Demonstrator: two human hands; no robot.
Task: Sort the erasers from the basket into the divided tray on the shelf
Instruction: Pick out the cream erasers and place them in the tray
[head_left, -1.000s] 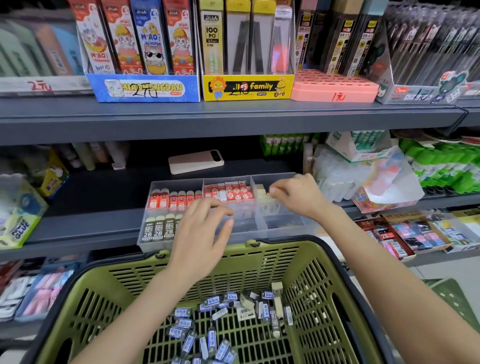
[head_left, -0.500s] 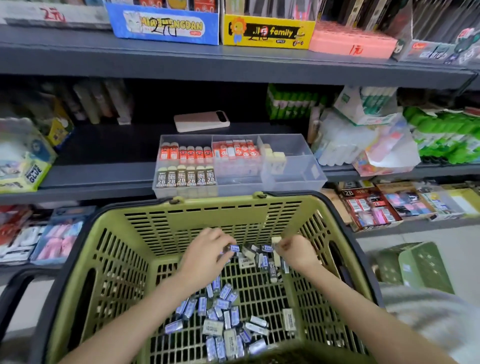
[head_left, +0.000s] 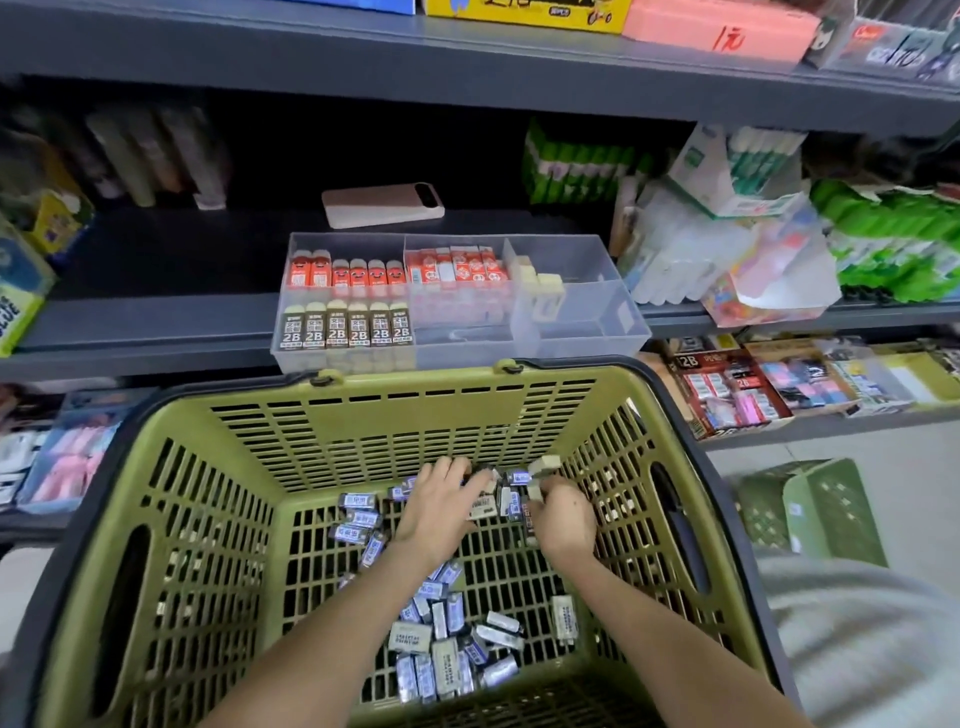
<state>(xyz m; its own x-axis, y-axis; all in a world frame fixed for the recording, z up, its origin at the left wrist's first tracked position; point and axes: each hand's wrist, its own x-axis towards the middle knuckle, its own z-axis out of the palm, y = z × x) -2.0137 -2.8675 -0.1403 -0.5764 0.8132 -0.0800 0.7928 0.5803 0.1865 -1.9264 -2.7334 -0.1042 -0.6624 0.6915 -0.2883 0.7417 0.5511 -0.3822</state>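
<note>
Left hand (head_left: 439, 512): down in the basket (head_left: 415, 384), palm down at the far end of its floor. Fingers stretched forward and a bit spread, lying on loose erasers (head_left: 447, 649). Nothing is curled into the palm.

Right hand (head_left: 566, 522): also at the far end of the basket floor, just right of the left hand. Knuckles up, fingers curled under. Something pale shows at the fingertips; cannot tell whether it is pinched or only touched. A cream eraser (head_left: 544, 464) sits just past those fingers, against the basket's far wall.

Erasers in basket: mostly blue-and-white sleeves, a few pale ones. One loose line runs along the floor left of the left hand. The thickest heap is at the near end of the basket, between the two forearms. A few lie under and between the hands.

Divided tray (head_left: 582, 332): clear plastic, on the shelf (head_left: 145, 332) just beyond the basket's far rim.
- Left part, row nearer the basket: dark 2B-sleeved erasers (head_left: 348, 327), upright, side by side.
- Left part, row farther from the basket: orange-red sleeved erasers (head_left: 343, 270).
- Middle part, far end: red-and-white erasers (head_left: 457, 267).
- Right part: a few cream blocks (head_left: 540, 283) at its left edge.

Farther out from the basket: a pale flat device (head_left: 382, 205) lies on the shelf behind the tray. A green slatted crate (head_left: 810, 509) stands on the floor to the basket's right. Grey clothing (head_left: 857, 649) shows at the basket's near right corner.
</note>
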